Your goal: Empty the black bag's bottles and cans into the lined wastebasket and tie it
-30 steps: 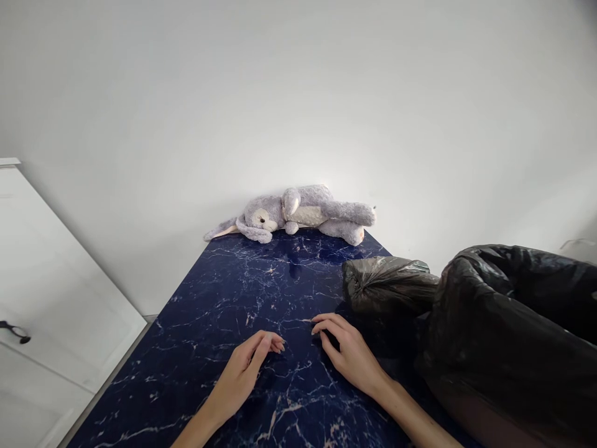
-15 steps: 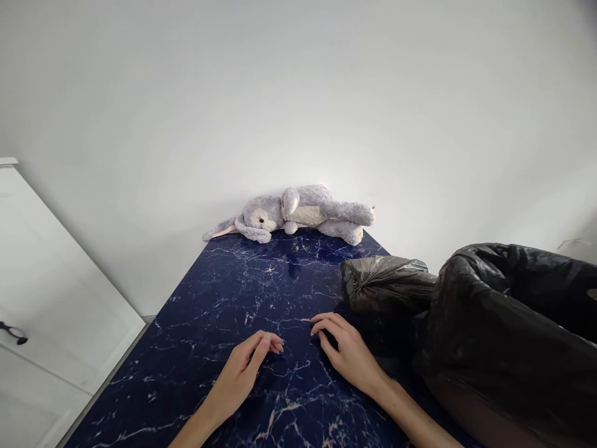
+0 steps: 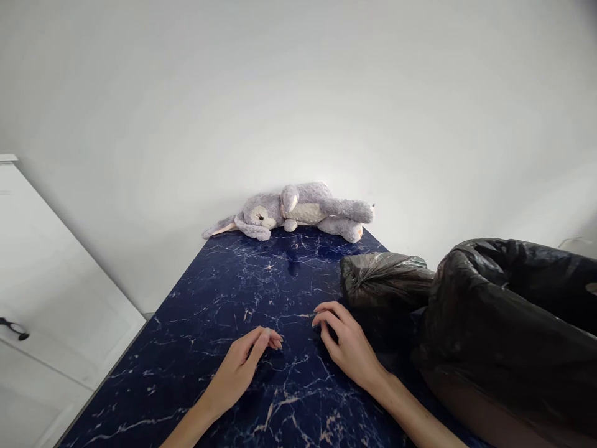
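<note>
My left hand rests on the dark blue marbled table, its fingers loosely curved and holding nothing. To the right, my right hand also lies on the surface, fingers bent and apart, nothing in them. Just beyond the right hand is the gathered end of a black plastic bag. It joins the bag lining a large bin at the right. A grey plush bunny lies on its side along the far edge of the table, out of touch of both hands.
A pale wall rises directly behind the table's far edge. On the left stands a white cabinet with a black handle. The bin's wide opening faces up at the right, close to my right forearm.
My right hand has shifted slightly up and away from me. The left hand stays nearly in place. The view has tilted a little; the bunny and bag lie as before.
</note>
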`<state>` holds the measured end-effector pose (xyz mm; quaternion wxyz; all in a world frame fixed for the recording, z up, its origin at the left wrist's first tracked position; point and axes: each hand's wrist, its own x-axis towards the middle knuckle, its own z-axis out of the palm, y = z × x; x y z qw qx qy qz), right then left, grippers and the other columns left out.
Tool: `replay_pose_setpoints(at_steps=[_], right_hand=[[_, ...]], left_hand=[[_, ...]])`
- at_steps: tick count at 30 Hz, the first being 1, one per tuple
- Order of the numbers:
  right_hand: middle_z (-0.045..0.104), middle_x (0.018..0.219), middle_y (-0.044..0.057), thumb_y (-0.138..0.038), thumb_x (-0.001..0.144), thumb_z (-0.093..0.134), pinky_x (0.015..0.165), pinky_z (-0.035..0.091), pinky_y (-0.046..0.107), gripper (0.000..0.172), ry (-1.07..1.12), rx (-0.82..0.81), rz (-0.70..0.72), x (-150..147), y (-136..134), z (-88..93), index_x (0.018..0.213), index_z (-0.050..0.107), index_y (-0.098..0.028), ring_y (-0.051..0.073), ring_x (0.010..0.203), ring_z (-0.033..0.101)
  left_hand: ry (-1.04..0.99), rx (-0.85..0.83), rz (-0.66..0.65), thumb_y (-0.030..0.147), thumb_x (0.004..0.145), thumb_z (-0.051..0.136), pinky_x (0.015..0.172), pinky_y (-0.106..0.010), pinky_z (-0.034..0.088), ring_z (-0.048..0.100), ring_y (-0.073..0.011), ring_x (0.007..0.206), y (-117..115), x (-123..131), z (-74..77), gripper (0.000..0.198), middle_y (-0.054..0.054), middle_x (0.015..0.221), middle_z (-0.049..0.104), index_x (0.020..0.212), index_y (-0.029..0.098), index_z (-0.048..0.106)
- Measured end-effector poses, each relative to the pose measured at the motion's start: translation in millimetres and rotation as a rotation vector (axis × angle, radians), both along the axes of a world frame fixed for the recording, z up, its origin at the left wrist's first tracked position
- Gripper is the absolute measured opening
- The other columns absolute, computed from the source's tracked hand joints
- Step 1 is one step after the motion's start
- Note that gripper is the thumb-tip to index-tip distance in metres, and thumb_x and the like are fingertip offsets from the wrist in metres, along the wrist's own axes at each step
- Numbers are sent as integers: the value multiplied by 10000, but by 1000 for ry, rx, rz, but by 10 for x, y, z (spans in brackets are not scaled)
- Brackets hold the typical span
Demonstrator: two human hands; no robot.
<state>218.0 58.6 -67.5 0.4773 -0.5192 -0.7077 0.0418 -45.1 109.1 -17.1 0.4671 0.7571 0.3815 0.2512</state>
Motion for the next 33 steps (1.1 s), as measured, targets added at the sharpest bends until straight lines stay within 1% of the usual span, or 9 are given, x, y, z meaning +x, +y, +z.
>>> replay_pose_setpoints(at_steps=[8,13,17,21,24,26,30,33], right_hand=[[628,1186,99,-62,1009,513,961,563,438,277,-70,232,-149,65,-93,165,1144,648,-263,260,1133,635],[628,1265,103,-78,964,580,1060,508,560,309,-149,366,-355,166,-122,246,1175,671,-285,314,1225,605],[626,1280,102,-80,955,587,1140,452,604,310,-175,428,-489,279,-105,303,1184,654,-277,318,1262,585],[627,1337,121,-137,987,571,1220,374,639,365,-180,416,-583,387,-53,290,1332,592,-252,311,1321,567],[621,1394,144,-216,1018,561,1238,330,667,402,-163,365,-629,438,-4,236,1419,544,-226,330,1389,527],[637,1381,147,-247,1033,557,1243,320,668,416,-169,341,-636,454,20,200,1447,521,-213,334,1389,527],[673,1302,127,-260,1050,543,1228,357,635,379,-179,326,-635,464,41,141,1425,524,-209,317,1292,583],[689,1263,122,-282,1066,528,1173,421,605,324,-116,277,-608,462,48,86,1381,552,-209,315,1232,607]], left_hand=[[3,25,1,625,1105,396,1048,-378,514,697,-250,1089,-8,5,21,509,-46,1091,769,1098,264,755],[0,27,-8,615,1109,399,1055,-379,503,698,-246,1100,-8,-7,7,493,-39,1092,765,1102,272,754],[-2,28,-11,615,1111,403,1048,-375,499,699,-242,1097,-4,-13,-8,490,-35,1086,761,1111,281,761],[2,24,-3,632,1106,400,1050,-378,497,702,-244,1096,-8,-14,-9,509,-35,1085,764,1104,283,770],[8,23,1,643,1105,397,1057,-380,491,705,-243,1101,-14,-13,-5,520,-31,1086,768,1104,284,774],[12,25,2,647,1104,395,1060,-382,488,707,-244,1103,-19,-10,4,525,-30,1084,771,1101,284,775],[26,40,6,651,1102,391,1059,-386,488,712,-248,1091,-25,0,25,536,-31,1070,780,1088,282,780],[38,48,7,654,1100,386,1070,-394,492,714,-251,1089,-24,0,28,544,-35,1073,787,1093,281,783]])
